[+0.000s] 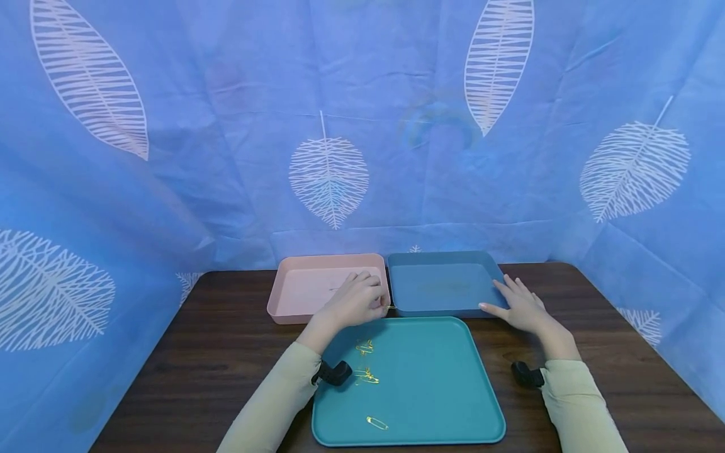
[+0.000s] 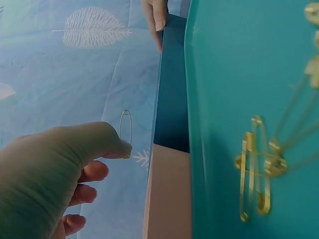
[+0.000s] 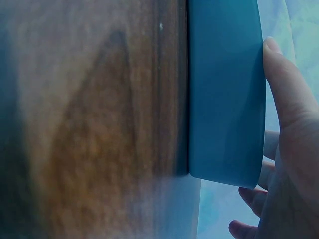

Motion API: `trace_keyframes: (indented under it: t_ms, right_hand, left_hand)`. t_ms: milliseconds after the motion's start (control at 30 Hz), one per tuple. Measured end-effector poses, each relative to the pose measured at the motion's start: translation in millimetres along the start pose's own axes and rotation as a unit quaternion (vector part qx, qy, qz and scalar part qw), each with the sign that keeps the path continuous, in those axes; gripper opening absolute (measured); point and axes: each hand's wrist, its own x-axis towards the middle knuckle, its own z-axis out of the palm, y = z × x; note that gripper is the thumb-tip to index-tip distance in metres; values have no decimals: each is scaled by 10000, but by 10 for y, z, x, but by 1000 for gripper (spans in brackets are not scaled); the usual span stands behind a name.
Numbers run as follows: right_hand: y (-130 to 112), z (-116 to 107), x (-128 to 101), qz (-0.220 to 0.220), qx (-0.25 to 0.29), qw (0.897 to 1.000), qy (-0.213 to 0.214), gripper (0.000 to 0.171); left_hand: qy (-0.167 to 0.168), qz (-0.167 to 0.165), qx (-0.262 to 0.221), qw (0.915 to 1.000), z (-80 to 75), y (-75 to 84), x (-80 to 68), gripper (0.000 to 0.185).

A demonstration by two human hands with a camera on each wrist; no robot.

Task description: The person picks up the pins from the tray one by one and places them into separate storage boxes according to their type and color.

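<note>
The left hand (image 1: 354, 301) pinches a gold safety pin (image 2: 125, 130) over the pink tray's (image 1: 294, 301) right edge. The right hand (image 1: 521, 306) rests with fingers straight on the blue tray's (image 1: 436, 286) right rim. More safety pins (image 1: 365, 362) lie on the teal tray (image 1: 442, 384) at the bench's (image 1: 187, 358) near edge.

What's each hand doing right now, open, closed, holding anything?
Left hand: fingers pinch a gold safety pin over the pink tray.
Right hand: open, fingers straight, resting on the dark blue tray corner.

Soft, even light fills the room with faint shadows, the head view bows at its edges, and the dark wooden table (image 3: 89, 129) blurs in the right wrist view.
</note>
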Motion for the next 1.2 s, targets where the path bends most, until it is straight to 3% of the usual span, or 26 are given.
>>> trace_keyframes:
  t_ms: [133,567,900,1200]
  right_hand:
    - [-5,-3,-9,15,51,10000,-15,92]
    - [5,-5,-8,45,-28,10000,-12,92]
    - [7,12,6,36,-40,10000,17,92]
    - [5,11,12,38,-68,10000,36,92]
  left_hand:
    - [46,-3,4,10000,30,-6,120,10]
    - [-422,-292,-169,9985,118,-20,473,11]
    - [-473,-574,-235,9970,169,-61,712,7]
    - [-245,-943,-118,9952,224,-102,921,5]
